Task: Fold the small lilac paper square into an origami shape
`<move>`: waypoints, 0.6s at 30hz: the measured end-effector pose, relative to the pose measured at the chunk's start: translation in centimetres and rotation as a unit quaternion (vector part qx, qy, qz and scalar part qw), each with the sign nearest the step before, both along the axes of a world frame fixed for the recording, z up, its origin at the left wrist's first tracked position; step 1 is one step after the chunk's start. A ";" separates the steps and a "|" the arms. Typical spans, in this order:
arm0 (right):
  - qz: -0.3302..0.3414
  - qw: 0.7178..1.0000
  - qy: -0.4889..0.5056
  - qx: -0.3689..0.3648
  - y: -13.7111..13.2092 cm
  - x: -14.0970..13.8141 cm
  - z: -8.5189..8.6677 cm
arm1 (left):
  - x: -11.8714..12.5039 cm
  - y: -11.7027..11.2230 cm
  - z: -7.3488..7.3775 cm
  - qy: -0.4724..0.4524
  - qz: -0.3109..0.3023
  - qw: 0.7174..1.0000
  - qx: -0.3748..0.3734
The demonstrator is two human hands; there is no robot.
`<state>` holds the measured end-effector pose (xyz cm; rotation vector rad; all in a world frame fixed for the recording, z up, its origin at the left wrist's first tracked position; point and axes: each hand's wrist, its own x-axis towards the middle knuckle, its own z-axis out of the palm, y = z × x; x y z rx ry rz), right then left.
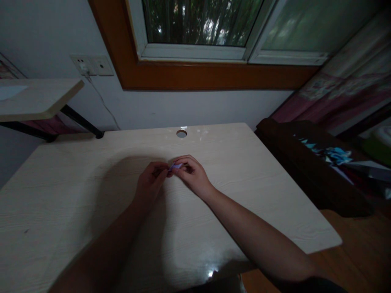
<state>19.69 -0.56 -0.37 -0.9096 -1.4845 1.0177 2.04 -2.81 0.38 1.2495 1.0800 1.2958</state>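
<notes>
A small folded piece of purple paper (pixel 177 165) is held between my two hands, over the middle of the pale desk (pixel 244 195). My left hand (pixel 152 176) pinches its left end between thumb and fingers. From the other side, my right hand (pixel 192 173) grips it with the thumb below and the fingers curled above. My fingertips nearly meet and cover much of the paper, so its full shape is hidden.
Behind my hands, a round cable hole (pixel 181 133) pierces the desk near the wall. A raised shelf (pixel 45 97) on black legs stands at the left. A white cable (pixel 104 101) hangs from the wall socket (pixel 91 65). Dark wooden furniture (pixel 287 162) adjoins the right side.
</notes>
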 end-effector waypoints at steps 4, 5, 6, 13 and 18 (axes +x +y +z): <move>0.001 1.000 0.003 -0.004 0.0 0.0 -0.1 | 0.1 0.0 0.2 -0.007 -0.001 1.000 -0.001; 0.002 1.000 0.003 -0.004 0.0 0.1 -0.1 | 0.1 0.0 0.2 -0.006 -0.002 1.000 -0.001; 0.002 1.000 0.001 -0.004 0.0 0.1 -0.2 | 0.0 -0.1 0.2 -0.003 -0.002 1.000 0.000; -0.004 1.000 -0.013 0.005 0.0 0.1 -0.2 | 0.0 -0.1 0.3 -0.002 -0.005 1.000 0.006; -0.002 1.000 -0.006 -0.001 0.0 0.1 -0.1 | 0.0 -0.1 0.1 -0.013 -0.007 1.000 0.001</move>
